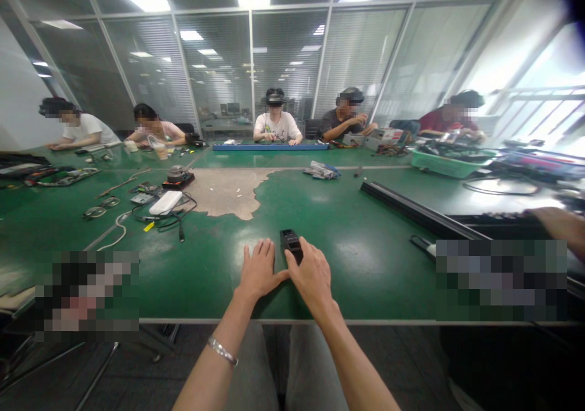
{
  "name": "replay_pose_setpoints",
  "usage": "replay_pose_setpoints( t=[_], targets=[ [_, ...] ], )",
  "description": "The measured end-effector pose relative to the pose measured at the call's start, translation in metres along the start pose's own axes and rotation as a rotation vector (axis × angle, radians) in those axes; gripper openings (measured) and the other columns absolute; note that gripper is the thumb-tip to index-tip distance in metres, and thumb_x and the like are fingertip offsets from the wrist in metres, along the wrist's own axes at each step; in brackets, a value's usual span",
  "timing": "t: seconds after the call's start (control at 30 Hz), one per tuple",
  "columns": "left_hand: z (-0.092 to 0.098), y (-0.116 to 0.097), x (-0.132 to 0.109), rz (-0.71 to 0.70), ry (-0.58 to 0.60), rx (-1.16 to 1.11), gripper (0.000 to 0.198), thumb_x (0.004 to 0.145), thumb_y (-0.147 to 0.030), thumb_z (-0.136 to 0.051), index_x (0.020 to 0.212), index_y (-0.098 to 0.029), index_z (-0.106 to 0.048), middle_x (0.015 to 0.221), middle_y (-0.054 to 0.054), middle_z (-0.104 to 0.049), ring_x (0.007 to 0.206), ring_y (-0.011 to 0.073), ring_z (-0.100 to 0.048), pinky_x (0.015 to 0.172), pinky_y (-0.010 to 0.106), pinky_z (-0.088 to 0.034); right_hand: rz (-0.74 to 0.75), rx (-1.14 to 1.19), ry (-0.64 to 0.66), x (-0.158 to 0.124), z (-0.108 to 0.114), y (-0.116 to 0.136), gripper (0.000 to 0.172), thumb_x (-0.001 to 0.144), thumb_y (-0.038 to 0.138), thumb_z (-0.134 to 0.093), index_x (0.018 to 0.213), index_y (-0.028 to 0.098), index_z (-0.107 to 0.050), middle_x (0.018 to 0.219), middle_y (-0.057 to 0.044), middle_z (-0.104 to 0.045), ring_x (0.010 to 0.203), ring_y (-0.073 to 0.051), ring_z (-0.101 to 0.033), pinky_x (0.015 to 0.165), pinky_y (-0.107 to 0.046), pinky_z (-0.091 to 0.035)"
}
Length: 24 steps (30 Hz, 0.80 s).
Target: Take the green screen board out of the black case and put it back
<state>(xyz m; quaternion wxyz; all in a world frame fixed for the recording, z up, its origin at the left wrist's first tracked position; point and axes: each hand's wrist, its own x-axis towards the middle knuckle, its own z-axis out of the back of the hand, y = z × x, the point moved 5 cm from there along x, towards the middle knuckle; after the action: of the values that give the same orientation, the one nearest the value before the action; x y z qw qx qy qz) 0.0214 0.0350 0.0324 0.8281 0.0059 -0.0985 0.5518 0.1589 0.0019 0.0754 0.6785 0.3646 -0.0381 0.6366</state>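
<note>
My left hand (259, 269) lies flat on the green table (365, 240) near its front edge, fingers stretched out and together, holding nothing. A silver bracelet (222, 350) circles that wrist. My right hand (312, 274) rests just to its right, fingers laid over the near end of a small black rectangular device (289, 241) that lies on the table. The two hands touch at the thumbs. The device's far end sticks out past my fingers.
A white box with black cables (165, 203) lies at the left, beside a worn bare patch (228, 192). A long black bar (411, 210) runs along the right. A green basket (450, 162) stands far right. Several people sit at the far side. Another person's arm (560, 223) enters from the right.
</note>
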Motion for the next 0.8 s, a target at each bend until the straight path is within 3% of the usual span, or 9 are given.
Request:
replay_pose_setpoints(
  t=[0.17, 0.5, 0.8],
  targets=[
    [-0.001, 0.000, 0.000, 0.001, 0.024, 0.000, 0.076, 0.091, -0.064, -0.036, 0.151, -0.019, -0.028, 0.158, 0.012, -0.028, 0.145, 0.0328, -0.020, 0.116, 0.058, -0.010, -0.013, -0.003, 0.014, -0.007, -0.004, -0.005, 0.048, 0.089, 0.037, -0.051, 0.129, 0.011, -0.055, 0.114, -0.016, -0.067, 0.104, -0.029, -0.061, 0.089, -0.039, -0.047],
    [0.002, -0.001, -0.002, -0.014, 0.002, -0.018, 0.088, 0.082, -0.073, -0.043, 0.149, -0.018, -0.031, 0.157, 0.014, -0.028, 0.145, 0.0338, -0.021, 0.116, 0.060, -0.011, -0.014, 0.133, -0.023, -0.020, -0.012, -0.015, 0.051, 0.088, 0.037, -0.052, 0.133, 0.013, -0.052, 0.121, -0.016, -0.064, 0.113, -0.029, -0.058, 0.096, -0.043, -0.047],
    [0.003, -0.001, -0.002, -0.015, -0.022, -0.024, 0.075, 0.088, -0.062, -0.039, 0.148, -0.019, -0.035, 0.157, 0.011, -0.030, 0.144, 0.0322, -0.023, 0.117, 0.058, -0.011, 0.008, 0.126, -0.037, -0.024, -0.019, -0.015, 0.051, 0.090, 0.041, -0.052, 0.132, 0.012, -0.052, 0.120, -0.016, -0.065, 0.110, -0.029, -0.060, 0.094, -0.043, -0.047]
  ],
)
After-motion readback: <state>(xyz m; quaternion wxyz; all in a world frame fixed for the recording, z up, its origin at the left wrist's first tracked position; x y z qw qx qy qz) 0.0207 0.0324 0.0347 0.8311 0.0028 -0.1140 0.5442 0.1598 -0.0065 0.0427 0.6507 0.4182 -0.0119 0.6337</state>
